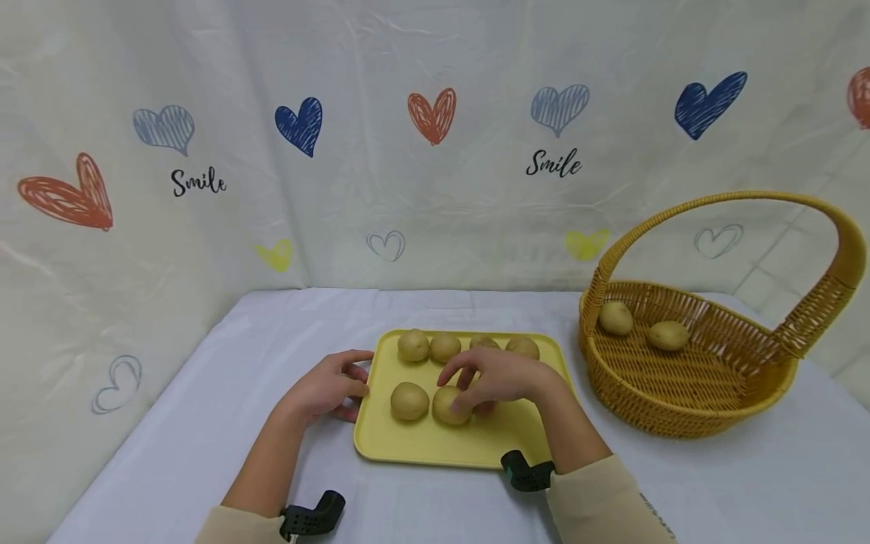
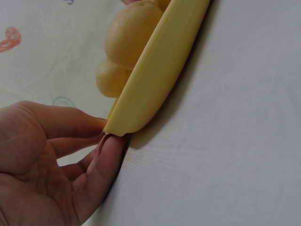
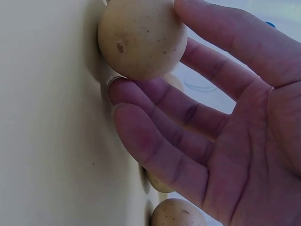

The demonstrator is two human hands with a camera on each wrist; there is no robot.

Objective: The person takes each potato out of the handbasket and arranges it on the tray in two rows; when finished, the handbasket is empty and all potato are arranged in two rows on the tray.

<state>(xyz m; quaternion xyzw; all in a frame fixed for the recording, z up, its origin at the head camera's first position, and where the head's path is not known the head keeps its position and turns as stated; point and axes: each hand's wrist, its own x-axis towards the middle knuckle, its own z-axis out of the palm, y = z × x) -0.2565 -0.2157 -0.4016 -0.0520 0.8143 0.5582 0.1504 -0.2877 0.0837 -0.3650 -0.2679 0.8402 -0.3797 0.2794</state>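
Note:
A yellow rectangular tray (image 1: 435, 451) lies on the table with several potatoes on it. My left hand (image 1: 325, 391) grips the tray's left rim, fingertips and thumb meeting at the edge in the left wrist view. Over the middle of the tray, my right hand (image 1: 501, 378) has its thumb and fingers curled round a potato (image 3: 141, 40), which sits close against the tray surface. Just left of it is another potato (image 1: 409, 401). Along the tray's far side stands a row of potatoes (image 1: 445, 347), the right-hand ones partly covered by my right hand.
To the right of the tray stands a brown wicker basket (image 1: 686, 425) with a tall arched handle (image 1: 734, 196). Inside it lie two potatoes (image 1: 668, 335). A white cloth covers the table (image 1: 224, 378), and a curtain printed with hearts (image 1: 432, 117) hangs behind.

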